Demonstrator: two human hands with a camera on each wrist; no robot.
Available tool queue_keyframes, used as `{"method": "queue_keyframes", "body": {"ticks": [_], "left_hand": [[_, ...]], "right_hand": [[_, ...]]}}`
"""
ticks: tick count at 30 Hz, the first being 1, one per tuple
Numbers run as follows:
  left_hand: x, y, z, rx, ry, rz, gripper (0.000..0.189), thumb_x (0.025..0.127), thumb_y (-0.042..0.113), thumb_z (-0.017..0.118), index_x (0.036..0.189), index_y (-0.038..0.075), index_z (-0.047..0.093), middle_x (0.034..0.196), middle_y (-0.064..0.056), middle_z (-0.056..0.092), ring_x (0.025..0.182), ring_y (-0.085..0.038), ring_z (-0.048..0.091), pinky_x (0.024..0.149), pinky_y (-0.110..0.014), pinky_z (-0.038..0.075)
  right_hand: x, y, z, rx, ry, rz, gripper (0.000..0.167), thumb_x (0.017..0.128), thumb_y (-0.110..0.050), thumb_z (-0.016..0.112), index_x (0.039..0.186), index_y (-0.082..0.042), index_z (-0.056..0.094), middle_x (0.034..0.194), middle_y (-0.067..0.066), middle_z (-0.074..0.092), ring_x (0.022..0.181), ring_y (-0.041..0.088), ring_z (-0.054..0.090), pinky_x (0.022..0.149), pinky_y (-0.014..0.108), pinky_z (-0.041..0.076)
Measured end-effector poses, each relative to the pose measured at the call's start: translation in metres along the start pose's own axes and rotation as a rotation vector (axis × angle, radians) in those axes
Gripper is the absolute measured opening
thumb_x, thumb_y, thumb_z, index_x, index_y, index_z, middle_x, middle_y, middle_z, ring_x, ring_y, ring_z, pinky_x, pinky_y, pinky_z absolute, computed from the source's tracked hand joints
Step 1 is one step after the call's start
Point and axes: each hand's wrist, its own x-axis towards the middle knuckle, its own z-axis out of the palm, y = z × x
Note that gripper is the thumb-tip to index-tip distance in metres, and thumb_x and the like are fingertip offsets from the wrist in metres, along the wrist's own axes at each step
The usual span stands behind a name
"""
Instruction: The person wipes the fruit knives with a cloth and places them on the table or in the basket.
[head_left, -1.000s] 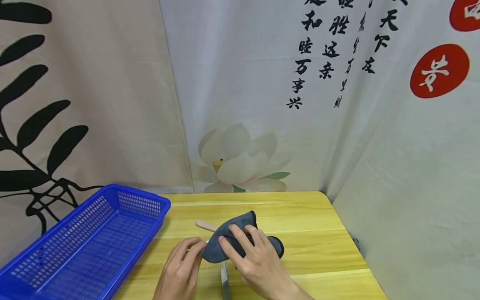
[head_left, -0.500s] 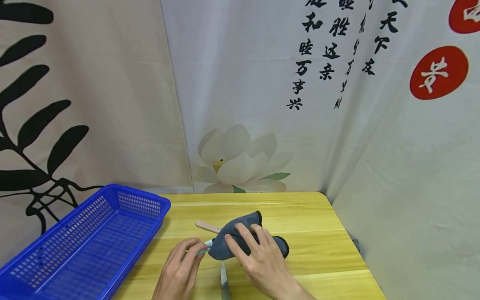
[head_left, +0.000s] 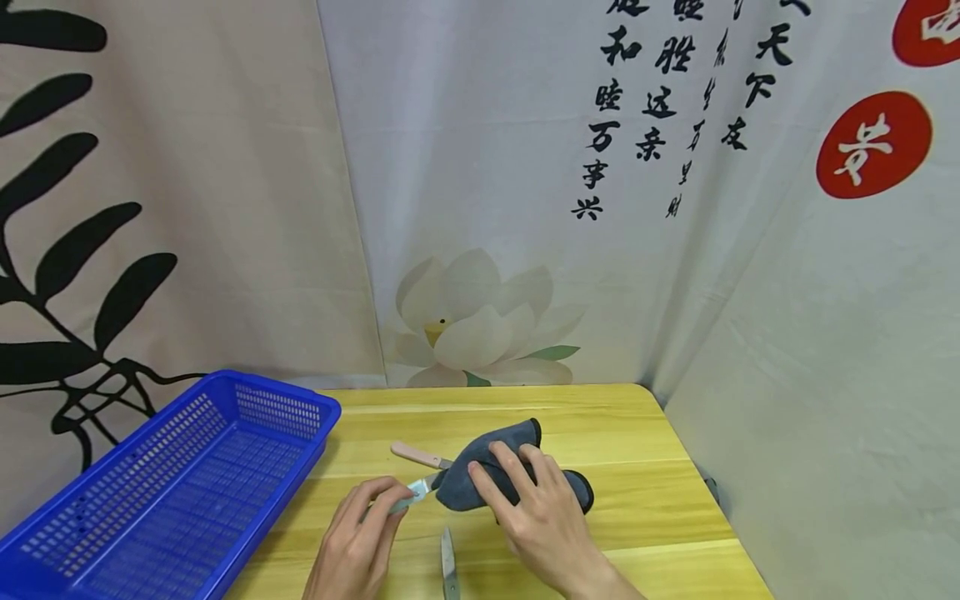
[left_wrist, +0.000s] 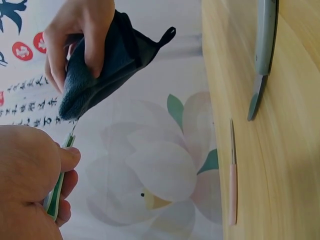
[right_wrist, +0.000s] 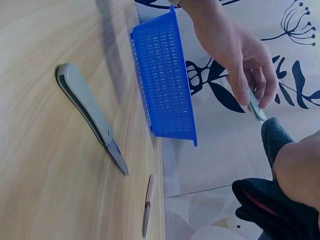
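Observation:
My left hand [head_left: 358, 537] holds a small knife [head_left: 415, 493] by its pale green and white handle, thumb and fingers curled round it. The blade points right and its tip end goes into a folded blue-grey cloth [head_left: 467, 486] with black edging. My right hand [head_left: 542, 521] grips that cloth from above, fingers bent round it. In the left wrist view, a short length of bare blade shows between the green handle [left_wrist: 55, 196] and the cloth [left_wrist: 82, 92], which has a hanging loop. Both hands are raised over the table.
A pink-handled knife [head_left: 416, 455] lies on the wooden table [head_left: 637, 500] behind the cloth. Nearer me lies a grey-green folding knife [head_left: 449, 567], blade out and pointing away from me. A blue plastic basket [head_left: 300, 492] stands on the left. A printed curtain [head_left: 510, 167] hangs behind.
My right hand has drawn the cloth to the right along the blade, so more of the knife's handle end and blade shows. My left hand has stayed nearly still.

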Motion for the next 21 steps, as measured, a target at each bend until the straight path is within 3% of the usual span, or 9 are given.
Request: {"method": "queue_keyframes", "body": {"ticks": [14,21], "left_hand": [[0.0,-0.001,-0.004,-0.019,0.03,-0.009,0.043,0.122,0.035,0.045,0.114,0.01,0.079,0.115,-0.008,0.076,0.098,-0.024,0.071,0.083,-0.021,0.059],[0.003,-0.001,-0.008,-0.034,0.047,0.002,0.042,0.122,0.034,0.048,0.113,0.007,0.079,0.114,-0.009,0.076,0.097,-0.022,0.072,0.084,-0.018,0.06]], "right_hand": [[-0.006,0.011,0.001,-0.015,0.016,0.023,0.046,0.121,-0.015,0.035,0.139,-0.021,0.077,0.139,0.014,0.071,0.108,0.037,0.063,0.082,0.047,0.06],[-0.016,0.02,0.0,-0.024,-0.023,0.034,0.05,0.119,-0.013,0.031,0.139,-0.02,0.077,0.139,0.016,0.071,0.108,0.038,0.063,0.082,0.048,0.061]]}}
